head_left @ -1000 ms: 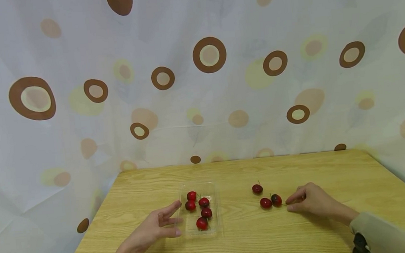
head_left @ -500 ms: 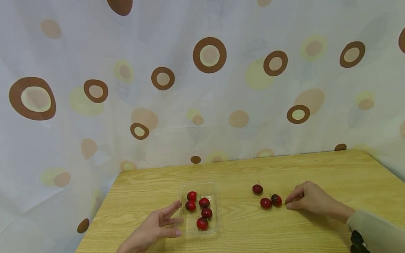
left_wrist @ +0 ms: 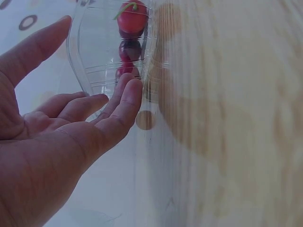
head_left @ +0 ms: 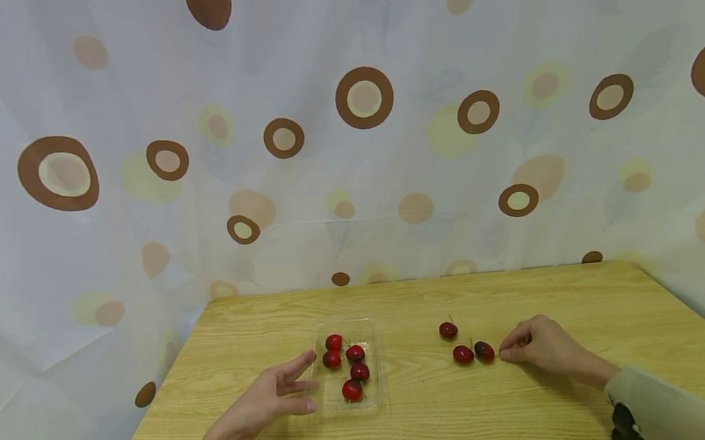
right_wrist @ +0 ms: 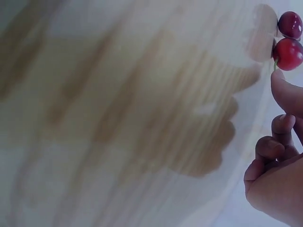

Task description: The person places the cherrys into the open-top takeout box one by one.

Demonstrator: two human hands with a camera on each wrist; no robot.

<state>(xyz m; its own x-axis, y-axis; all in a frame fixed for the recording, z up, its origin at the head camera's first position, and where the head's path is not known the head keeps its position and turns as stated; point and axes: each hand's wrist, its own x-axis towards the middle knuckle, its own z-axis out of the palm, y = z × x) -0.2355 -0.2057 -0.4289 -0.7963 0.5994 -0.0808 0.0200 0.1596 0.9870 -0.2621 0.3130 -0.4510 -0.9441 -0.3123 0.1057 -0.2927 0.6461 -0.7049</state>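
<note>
My right hand [head_left: 545,348] pinches the stem of a dark red cherry [head_left: 484,352] between thumb and fingertips, low over the table. In the right wrist view that cherry [right_wrist: 288,54] shows bright red, its green stem running to the thumb tip. A second cherry [head_left: 463,355] lies close to its left, and a third cherry [head_left: 448,330] a little farther back. My left hand [head_left: 266,399] is held with fingers loosely spread at the left side of a clear plastic box [left_wrist: 92,42]. Several cherries lie inside the box, among them a red cherry [left_wrist: 132,19] with a green stem.
Everything stands on a wood-grain table [head_left: 421,430]. Behind it and along both sides hangs a white curtain [head_left: 398,27] with brown and beige circles. The box's low see-through walls stand left of the table's middle.
The right hand's fingertips have closed together on the stem. The pinched cherry has turned and shifted slightly right, opening a small gap from its neighbour. The left hand and box look unmoved.
</note>
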